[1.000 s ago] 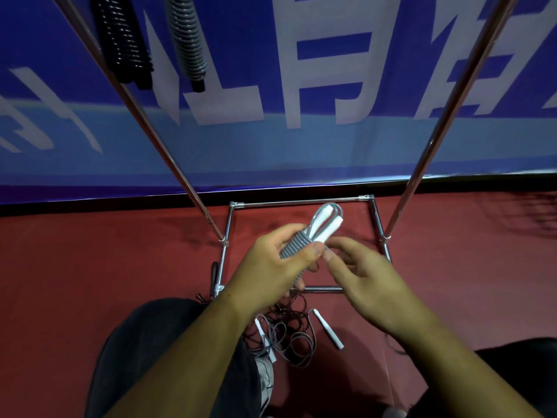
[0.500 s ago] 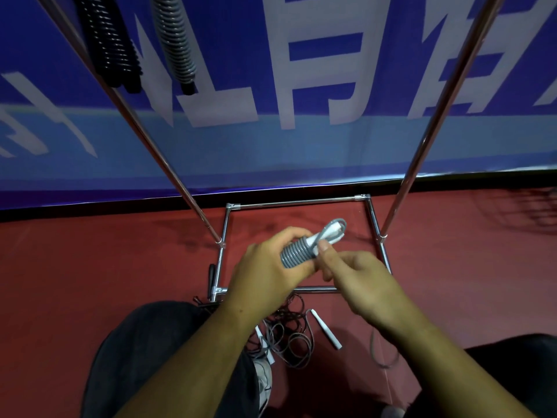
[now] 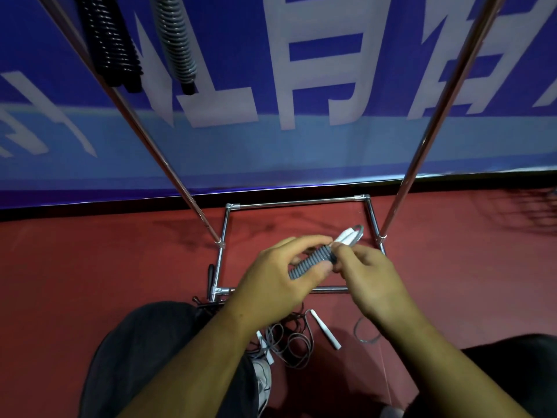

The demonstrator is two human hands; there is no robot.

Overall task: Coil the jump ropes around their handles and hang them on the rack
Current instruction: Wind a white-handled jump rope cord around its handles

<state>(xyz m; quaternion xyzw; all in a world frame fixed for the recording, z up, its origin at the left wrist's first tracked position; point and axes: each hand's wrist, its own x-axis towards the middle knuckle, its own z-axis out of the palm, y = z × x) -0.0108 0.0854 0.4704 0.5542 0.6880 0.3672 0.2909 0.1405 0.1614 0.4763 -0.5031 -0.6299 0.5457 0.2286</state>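
Observation:
My left hand (image 3: 271, 285) grips a jump rope bundle (image 3: 313, 262), grey cord coiled tightly round white handles whose tips (image 3: 349, 236) stick out at the upper right. My right hand (image 3: 370, 279) pinches the cord at the coil's upper end. A loose strand of the same rope (image 3: 366, 334) curls on the floor under my right wrist. Another uncoiled rope (image 3: 289, 342) with white handles (image 3: 327, 330) lies tangled on the red floor below my hands. Two coiled ropes, one black (image 3: 113, 40) and one grey (image 3: 177, 40), hang at the top left.
The chrome rack has two slanted poles (image 3: 162, 164) (image 3: 434, 128) rising from a rectangular floor frame (image 3: 297, 202). A blue banner wall stands behind it. My dark-trousered knees (image 3: 144, 357) and a shoe (image 3: 262, 378) fill the lower view.
The bundle has tilted more toward the horizontal and shifted right. My right hand moved up to the coil's top end, and more cord sits wound on the handles.

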